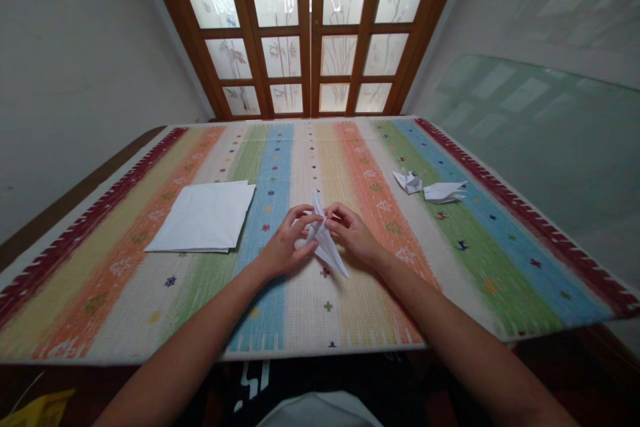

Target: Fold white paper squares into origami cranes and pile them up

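Left grip [286, 245] and right grip [356, 233] nearly meet mid-frame

The left arm [200, 330] slants in bare from the lower left of the frame, the right arm [450, 330] from the lower right. Both wrists lie just below the centre. The left fingers [301, 220] bend toward the right side of the frame, thumb lowest, in a pinch. The right fingers [342, 212] curl leftward, their tips drawn together.

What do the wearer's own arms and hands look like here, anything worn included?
The left hand and right hand are ungloved, with no ring or watch visible. Both arms are slim and bare as far as they show, with no sleeves in view. Between them, dark clothing bears white markings, and pale cloth shows below.
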Motion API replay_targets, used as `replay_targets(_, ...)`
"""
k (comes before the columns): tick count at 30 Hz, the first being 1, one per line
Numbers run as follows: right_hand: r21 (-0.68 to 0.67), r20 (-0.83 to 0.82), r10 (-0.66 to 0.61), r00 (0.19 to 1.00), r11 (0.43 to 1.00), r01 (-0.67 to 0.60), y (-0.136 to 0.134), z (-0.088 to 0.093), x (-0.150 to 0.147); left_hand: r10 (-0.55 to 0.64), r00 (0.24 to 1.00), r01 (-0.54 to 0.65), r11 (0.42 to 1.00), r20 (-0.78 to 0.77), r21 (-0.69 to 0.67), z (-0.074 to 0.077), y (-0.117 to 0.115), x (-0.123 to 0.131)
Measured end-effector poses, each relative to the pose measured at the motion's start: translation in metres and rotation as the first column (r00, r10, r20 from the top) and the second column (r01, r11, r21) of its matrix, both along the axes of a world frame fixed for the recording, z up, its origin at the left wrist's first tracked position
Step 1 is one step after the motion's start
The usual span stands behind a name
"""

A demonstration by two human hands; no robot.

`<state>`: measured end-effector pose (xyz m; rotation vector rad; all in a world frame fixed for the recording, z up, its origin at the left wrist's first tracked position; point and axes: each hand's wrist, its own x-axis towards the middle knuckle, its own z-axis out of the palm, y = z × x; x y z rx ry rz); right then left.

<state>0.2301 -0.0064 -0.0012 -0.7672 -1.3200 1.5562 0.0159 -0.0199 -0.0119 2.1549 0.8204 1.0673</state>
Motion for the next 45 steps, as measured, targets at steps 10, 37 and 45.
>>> replay_targets(10, -0.009, -0.019, -0.001, 1.000, 1.000, 0.001, -0.001, 0.000, 0.001, 0.009, 1.000, -0.009, 1.000, -0.004, 0.016, 0.004, -0.002, 0.000)
replay_targets(37, 0.319, 0.231, -0.121, 0.965, 0.947, 0.043, 0.001, 0.004, 0.010, 0.102, 0.984, -0.080, 0.985, -0.145, 0.150, 0.015, -0.007, -0.003)
replay_targets(45, 0.540, 0.427, -0.182, 0.886, 0.837, -0.088, 0.006, 0.005, 0.023, 0.076, 0.968, -0.026, 0.979, -0.240, 0.203, 0.026, -0.009, -0.008)
